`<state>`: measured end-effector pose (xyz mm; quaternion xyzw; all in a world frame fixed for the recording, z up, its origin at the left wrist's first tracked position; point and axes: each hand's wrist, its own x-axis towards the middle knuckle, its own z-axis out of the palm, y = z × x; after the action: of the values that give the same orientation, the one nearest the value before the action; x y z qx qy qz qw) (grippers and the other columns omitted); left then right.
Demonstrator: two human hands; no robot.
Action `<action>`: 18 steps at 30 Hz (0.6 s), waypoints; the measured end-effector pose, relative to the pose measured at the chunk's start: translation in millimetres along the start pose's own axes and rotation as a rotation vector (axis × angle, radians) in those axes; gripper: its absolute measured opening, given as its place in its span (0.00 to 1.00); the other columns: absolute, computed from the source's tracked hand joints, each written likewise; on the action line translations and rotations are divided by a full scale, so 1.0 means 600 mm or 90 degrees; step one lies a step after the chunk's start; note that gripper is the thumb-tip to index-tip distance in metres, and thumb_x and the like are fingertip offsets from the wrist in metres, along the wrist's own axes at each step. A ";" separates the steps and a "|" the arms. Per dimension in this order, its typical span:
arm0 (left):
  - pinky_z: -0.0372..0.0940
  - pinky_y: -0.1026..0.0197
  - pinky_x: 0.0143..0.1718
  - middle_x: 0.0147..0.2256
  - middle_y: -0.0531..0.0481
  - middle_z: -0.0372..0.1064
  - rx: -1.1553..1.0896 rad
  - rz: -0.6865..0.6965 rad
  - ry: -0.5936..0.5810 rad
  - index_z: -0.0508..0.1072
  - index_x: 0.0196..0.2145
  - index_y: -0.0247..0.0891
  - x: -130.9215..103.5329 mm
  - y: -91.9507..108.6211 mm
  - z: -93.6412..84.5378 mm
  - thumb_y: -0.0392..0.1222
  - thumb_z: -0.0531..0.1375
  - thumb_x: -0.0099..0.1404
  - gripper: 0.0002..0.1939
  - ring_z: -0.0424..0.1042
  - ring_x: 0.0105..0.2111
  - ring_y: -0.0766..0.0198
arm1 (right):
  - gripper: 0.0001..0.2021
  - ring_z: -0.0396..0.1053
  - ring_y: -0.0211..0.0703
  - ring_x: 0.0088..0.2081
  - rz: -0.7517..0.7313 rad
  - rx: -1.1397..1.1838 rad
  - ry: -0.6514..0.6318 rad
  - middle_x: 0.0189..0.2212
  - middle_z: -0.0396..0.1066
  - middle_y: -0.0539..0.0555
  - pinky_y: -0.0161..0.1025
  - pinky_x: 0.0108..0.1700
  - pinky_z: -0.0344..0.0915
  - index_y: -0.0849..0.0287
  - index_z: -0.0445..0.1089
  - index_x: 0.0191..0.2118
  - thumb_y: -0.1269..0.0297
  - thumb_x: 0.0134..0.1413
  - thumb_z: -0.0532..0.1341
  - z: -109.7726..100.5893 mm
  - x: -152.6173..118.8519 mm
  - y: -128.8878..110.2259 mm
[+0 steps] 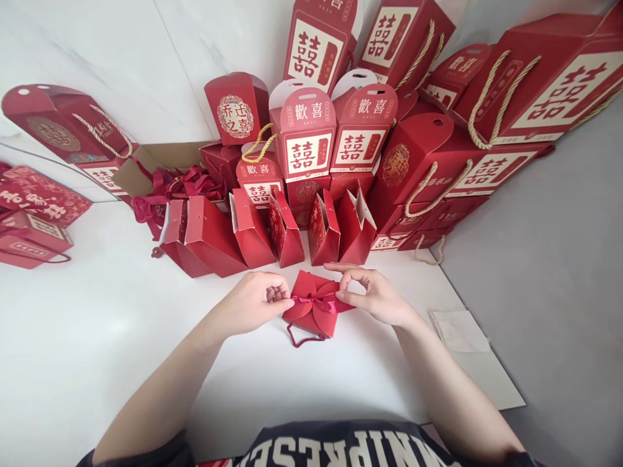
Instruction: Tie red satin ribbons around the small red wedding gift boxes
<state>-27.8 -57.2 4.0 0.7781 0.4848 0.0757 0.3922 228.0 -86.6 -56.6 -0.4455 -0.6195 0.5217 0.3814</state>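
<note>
A small red gift box (307,318) with petal-shaped top flaps sits on the white table in front of me. Across its top runs a dark pink ribbon (331,304), knotted or looped at the middle. At the left of the box, my left hand (265,297) pinches one side of the ribbon. From the right, my right hand (367,293) pinches the other side between thumb and index finger, its other fingers partly extended. A dark red cord handle (305,340) hangs from the box's near edge onto the table.
Several small red bags (214,237) stand in a row just behind the box. Larger red boxes (309,139) with rope handles are stacked against the wall. A cardboard carton (163,154) holds ribbons at back left. White paper (460,329) lies at the right edge.
</note>
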 end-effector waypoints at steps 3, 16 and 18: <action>0.57 0.65 0.26 0.27 0.54 0.68 0.067 0.016 0.029 0.69 0.27 0.39 -0.004 -0.002 -0.005 0.45 0.56 0.63 0.10 0.63 0.24 0.67 | 0.06 0.64 0.53 0.60 -0.026 -0.069 0.015 0.57 0.68 0.56 0.53 0.62 0.54 0.57 0.69 0.27 0.64 0.54 0.64 0.000 -0.003 -0.006; 0.53 0.66 0.21 0.19 0.56 0.64 0.046 -0.041 -0.044 0.76 0.36 0.40 0.005 -0.033 -0.031 0.48 0.56 0.64 0.12 0.61 0.19 0.68 | 0.11 0.65 0.47 0.58 -0.051 -0.025 0.008 0.54 0.68 0.55 0.47 0.60 0.59 0.52 0.69 0.47 0.55 0.62 0.59 0.010 0.004 0.003; 0.58 0.66 0.23 0.24 0.54 0.70 0.036 0.005 0.094 0.76 0.36 0.40 0.001 -0.023 -0.028 0.47 0.56 0.66 0.12 0.65 0.22 0.67 | 0.10 0.65 0.47 0.57 -0.060 -0.031 0.014 0.53 0.69 0.55 0.47 0.59 0.60 0.53 0.70 0.45 0.55 0.62 0.59 0.012 0.005 0.006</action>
<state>-45.7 -44.7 6.0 0.7830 0.5113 0.1203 0.3332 220.9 -85.9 -61.1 -0.4310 -0.6479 0.4830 0.4014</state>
